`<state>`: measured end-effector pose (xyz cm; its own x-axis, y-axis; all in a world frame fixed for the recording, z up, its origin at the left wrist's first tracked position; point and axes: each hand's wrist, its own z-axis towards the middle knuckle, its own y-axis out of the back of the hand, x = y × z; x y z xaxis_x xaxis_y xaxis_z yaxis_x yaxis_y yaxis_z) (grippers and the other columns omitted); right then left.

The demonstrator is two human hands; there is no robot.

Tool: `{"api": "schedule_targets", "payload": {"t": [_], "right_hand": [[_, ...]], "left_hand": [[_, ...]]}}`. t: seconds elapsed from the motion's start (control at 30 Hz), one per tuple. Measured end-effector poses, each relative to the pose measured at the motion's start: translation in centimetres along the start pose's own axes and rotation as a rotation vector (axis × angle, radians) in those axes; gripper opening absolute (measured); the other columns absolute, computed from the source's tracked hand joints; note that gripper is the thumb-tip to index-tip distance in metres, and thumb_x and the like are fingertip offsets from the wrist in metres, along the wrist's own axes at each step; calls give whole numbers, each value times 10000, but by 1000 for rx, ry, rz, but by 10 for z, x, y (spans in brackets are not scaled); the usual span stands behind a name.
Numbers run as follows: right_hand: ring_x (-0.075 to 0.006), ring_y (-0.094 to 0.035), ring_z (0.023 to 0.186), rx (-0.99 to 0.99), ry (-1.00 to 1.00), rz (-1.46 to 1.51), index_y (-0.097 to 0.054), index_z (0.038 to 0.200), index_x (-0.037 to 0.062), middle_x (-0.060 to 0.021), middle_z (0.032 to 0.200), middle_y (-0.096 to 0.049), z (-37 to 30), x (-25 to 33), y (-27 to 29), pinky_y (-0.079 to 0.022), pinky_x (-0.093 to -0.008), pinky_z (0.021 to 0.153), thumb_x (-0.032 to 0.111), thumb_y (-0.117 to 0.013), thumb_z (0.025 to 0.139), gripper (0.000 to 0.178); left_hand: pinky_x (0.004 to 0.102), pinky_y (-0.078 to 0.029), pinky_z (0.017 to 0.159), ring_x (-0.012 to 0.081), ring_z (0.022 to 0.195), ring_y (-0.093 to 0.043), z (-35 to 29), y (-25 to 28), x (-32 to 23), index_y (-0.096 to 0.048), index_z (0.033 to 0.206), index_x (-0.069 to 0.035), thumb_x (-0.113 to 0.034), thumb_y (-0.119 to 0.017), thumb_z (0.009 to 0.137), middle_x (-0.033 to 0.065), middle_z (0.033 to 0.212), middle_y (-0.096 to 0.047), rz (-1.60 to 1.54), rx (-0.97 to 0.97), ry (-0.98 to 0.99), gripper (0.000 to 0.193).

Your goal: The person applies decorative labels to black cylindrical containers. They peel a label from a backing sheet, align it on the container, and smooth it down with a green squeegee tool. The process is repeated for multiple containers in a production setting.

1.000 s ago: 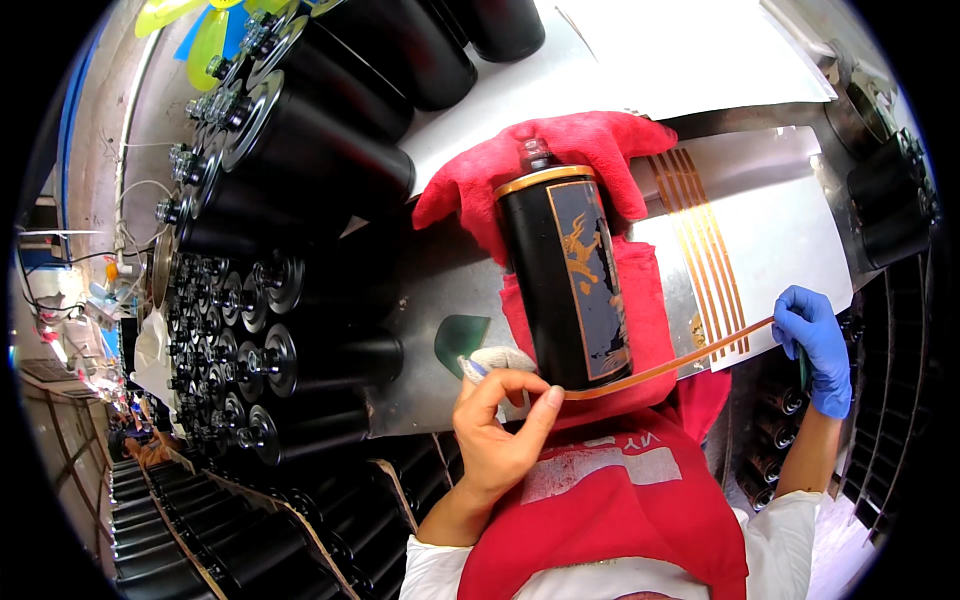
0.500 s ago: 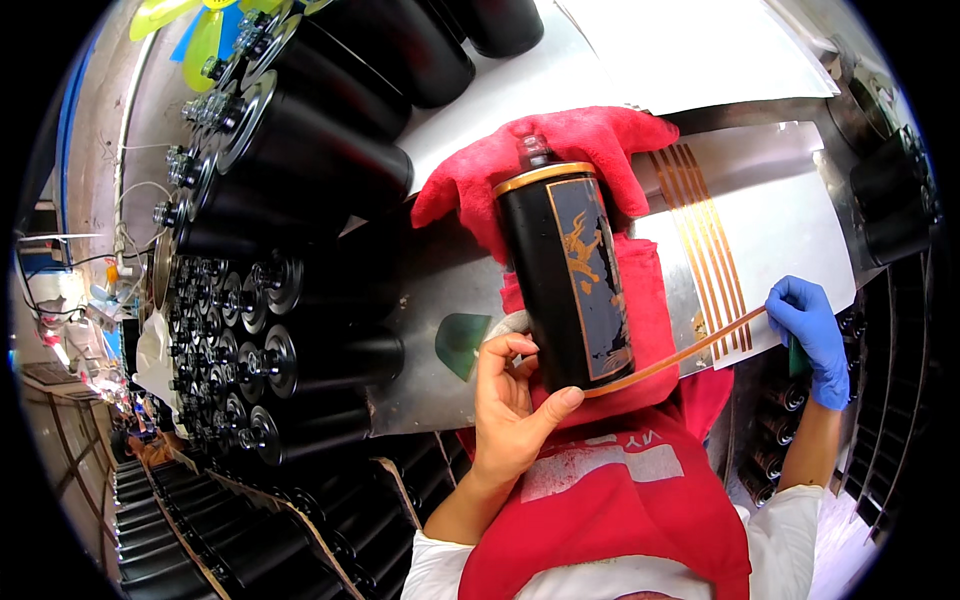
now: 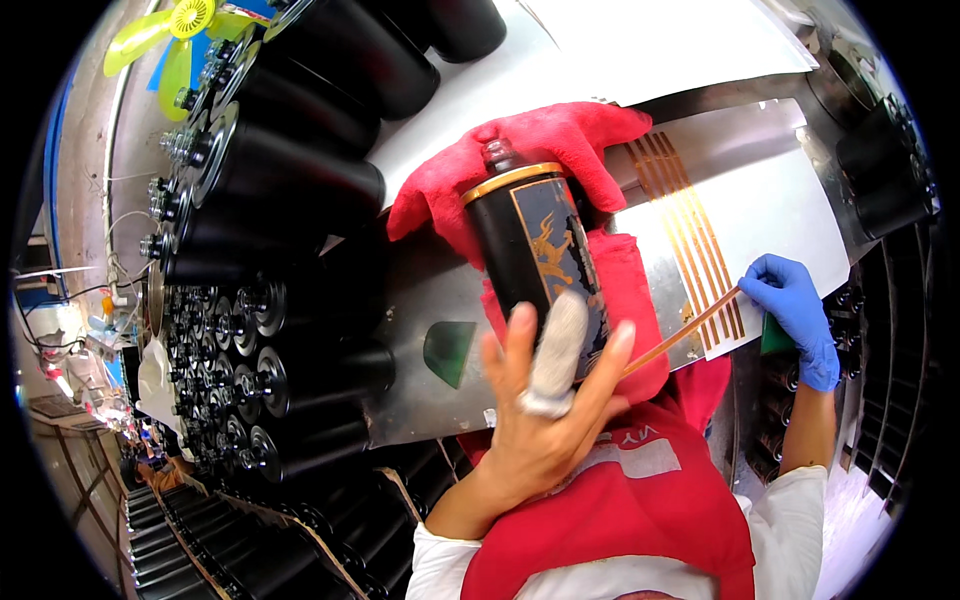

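Observation:
A black bottle [image 3: 497, 230] with a gold band at its neck end and a gold-figured dark panel lies on a red cloth [image 3: 632, 290]. My right hand [image 3: 795, 300], in a blue glove, pinches one end of a copper-coloured strip [image 3: 680, 332]. The strip runs slantwise to the bottle's near end, where my left hand hides the join. My bare left hand [image 3: 548, 420] is spread over that near end, a pale cloth sleeve [image 3: 560, 355] on one finger. Whether it touches the bottle I cannot tell. A green translucent blade-like piece [image 3: 448, 350] lies left of the bottle.
Several copper strips lie side by side on a white sheet [image 3: 775, 215] to the right. Many black bottles [image 3: 320, 385] are stacked along the left. The metal table [image 3: 405, 400] ends near my red apron [image 3: 610, 510]. A yellow-green fan [image 3: 192, 18] stands at the far left.
My left hand has turned and opened from beside the bottle's near end to over it, fingers spread. My right hand still pinches the strip. The whole view has shifted slightly.

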<state>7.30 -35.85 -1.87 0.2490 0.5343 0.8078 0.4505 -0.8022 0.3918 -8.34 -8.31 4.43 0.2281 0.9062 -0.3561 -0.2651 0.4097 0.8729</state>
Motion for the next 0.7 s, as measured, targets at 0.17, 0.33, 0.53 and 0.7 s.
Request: {"api": "schedule_targets", "payload": {"t": [0.17, 0.33, 0.53, 0.7], "right_hand": [[-36, -494, 602, -27, -11, 47, -622, 781, -8, 19, 663, -559, -6, -1, -7, -411, -189, 569, 105, -669, 794, 124], [-19, -471, 570, 98, -11, 33, -638, 757, 9, 39, 633, -558, -16, 27, -33, -395, -182, 533, 111, -688, 777, 115], [-14, -457, 559, 44, 17, 68, -643, 758, 4, 38, 619, -555, -21, 22, -44, -387, -179, 522, 97, -697, 762, 107], [-6, -460, 548, -36, -62, 82, -626, 738, 2, 38, 606, -540, -41, 37, -31, -361, -169, 497, 65, -692, 750, 93]], "left_hand": [[479, -350, 1005, 535, 1229, -376, -9, -26, 25, -392, 1346, 51, -49, -745, 713, 397, 1347, -326, -113, -106, 33, 732], [372, -462, 880, 381, 1025, -606, -56, -37, 56, -52, 1401, 161, -145, -721, 778, 288, 1169, -555, -416, 41, 241, 964], [570, -228, 1055, 465, 1291, -340, -12, -9, 28, -253, 1412, 71, -337, -820, 652, 394, 1370, -287, -126, -170, 47, 1032], [540, -71, 1102, 441, 1361, -235, 9, -11, 20, -557, 1262, -56, -262, -797, 651, 289, 1409, -345, 35, 34, 14, 688]]}}
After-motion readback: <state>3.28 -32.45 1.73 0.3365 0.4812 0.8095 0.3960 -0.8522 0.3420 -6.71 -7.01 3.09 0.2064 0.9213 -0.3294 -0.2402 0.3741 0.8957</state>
